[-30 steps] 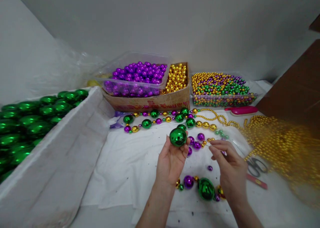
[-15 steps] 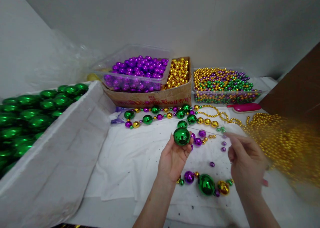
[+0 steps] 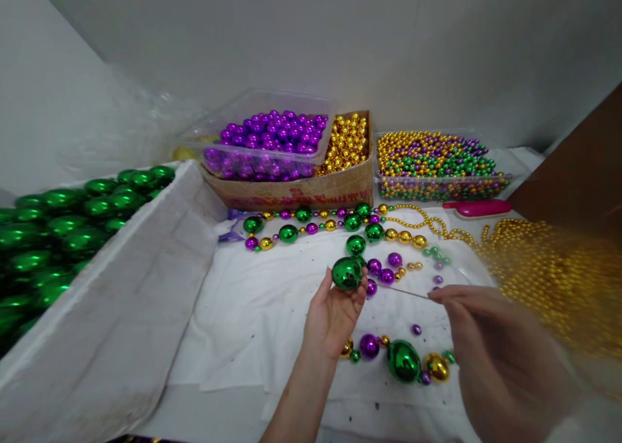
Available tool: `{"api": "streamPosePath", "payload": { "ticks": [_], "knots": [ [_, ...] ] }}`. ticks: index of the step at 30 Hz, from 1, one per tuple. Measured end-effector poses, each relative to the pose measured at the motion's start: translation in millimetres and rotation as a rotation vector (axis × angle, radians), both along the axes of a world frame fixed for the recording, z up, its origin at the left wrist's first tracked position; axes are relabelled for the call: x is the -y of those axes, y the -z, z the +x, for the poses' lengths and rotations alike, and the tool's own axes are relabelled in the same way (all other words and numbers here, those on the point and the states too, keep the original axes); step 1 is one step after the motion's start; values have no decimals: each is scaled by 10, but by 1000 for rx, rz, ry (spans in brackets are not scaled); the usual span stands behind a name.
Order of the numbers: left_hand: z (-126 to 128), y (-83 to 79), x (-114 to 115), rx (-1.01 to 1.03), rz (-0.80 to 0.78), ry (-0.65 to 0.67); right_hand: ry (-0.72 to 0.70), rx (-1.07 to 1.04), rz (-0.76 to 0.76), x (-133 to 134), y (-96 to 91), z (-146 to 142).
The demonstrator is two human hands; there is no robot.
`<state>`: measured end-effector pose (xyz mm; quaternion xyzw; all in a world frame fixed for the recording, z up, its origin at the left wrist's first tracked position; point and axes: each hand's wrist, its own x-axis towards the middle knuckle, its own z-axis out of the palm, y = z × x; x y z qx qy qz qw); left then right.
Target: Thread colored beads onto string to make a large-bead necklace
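Note:
My left hand is palm up, with its fingers curled round a large shiny green bead. At the right, my right hand is blurred by motion. Its thumb and forefinger pinch a thin straight strand that runs left towards the green bead; I cannot tell whether it is a cord or a needle. Just beyond the left hand lie another green bead and several loose purple beads. Between my arms, a strung row of beads with a big green bead rests on the white cloth.
A foam box of large green beads stands at left. Behind are a clear tub of purple beads, a cardboard box with gold beads, and a tub of mixed beads. Gold bead strings and a pink-handled tool lie right.
My right hand has moved down and to the right, closer to the camera, still pinching the strand. My left hand has shifted slightly left and down with the green bead.

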<state>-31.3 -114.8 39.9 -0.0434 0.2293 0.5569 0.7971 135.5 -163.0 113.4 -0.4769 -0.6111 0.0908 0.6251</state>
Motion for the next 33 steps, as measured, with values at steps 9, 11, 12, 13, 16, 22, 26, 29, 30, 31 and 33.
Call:
{"api": "streamPosePath", "payload": {
  "ticks": [9, 11, 12, 13, 16, 22, 26, 29, 30, 31, 33],
  "knots": [
    [-21, 35, 13, -24, -15, -20, -112, 261, -15, 74, 54, 95],
    [-21, 47, 18, -37, -22, -13, -122, 344, -27, 65, 57, 127],
    [-20, 51, 21, -44, -24, -12, -115, 369, -32, 61, 51, 135],
    [-20, 54, 24, -49, -26, -12, -105, 384, -31, 56, 40, 137],
    [-17, 54, 31, -52, -32, -19, -109, 442, -31, 48, -4, 124],
    [0, 38, 22, -70, -51, -30, -110, 538, -71, 52, -55, 91],
    [7, 44, 24, -71, -35, -28, -193, 519, -30, 26, -56, 4],
    [3, 59, 29, -58, -19, -23, -223, 428, 4, -23, -33, -108],
    [1, 64, 29, -55, -15, -21, -224, 404, 12, -42, -14, -144],
    [0, 67, 29, -52, -12, -19, -227, 392, 17, -62, 11, -176],
    [-3, 68, 27, -50, -13, -18, -242, 388, 21, -98, 73, -226]
  ]
}}
